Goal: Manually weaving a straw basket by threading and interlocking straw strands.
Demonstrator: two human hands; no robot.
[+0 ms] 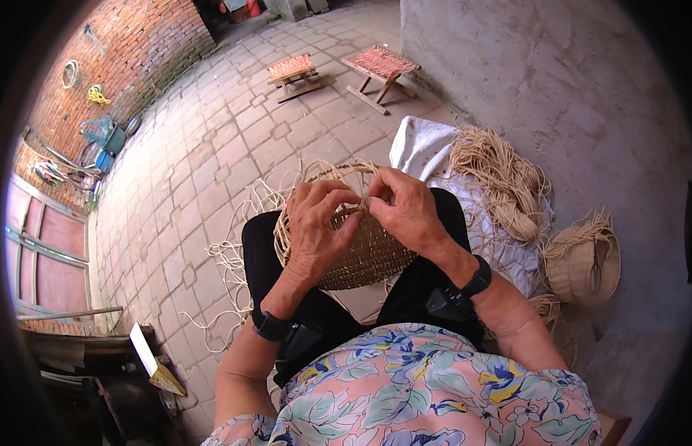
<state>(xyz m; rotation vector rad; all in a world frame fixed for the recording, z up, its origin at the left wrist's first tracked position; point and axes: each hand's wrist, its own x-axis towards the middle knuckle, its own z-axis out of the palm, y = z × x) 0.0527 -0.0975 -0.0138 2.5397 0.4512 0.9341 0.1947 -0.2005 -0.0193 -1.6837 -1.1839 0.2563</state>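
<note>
A half-woven basket of tan cord [364,260] rests on my lap, with loose strands [234,249] trailing off to the left. My left hand [320,223] is curled over the basket's near upper part, thumb and fingertips at the cord near the middle of the rim. My right hand [398,212] pinches cord at that same spot, its thumb and index finger close to my left fingertips. The exact strand between the fingertips is too small to make out. The far rim shows behind both hands.
A white cloth [416,141] with cord hanks [494,178] lies at right beside a woven container [584,267] holding cord and scissors. Two low stools [379,63] [290,67] stand ahead on paving, a brick wall with buckets [113,140] at left, a plastered wall [539,67] at right.
</note>
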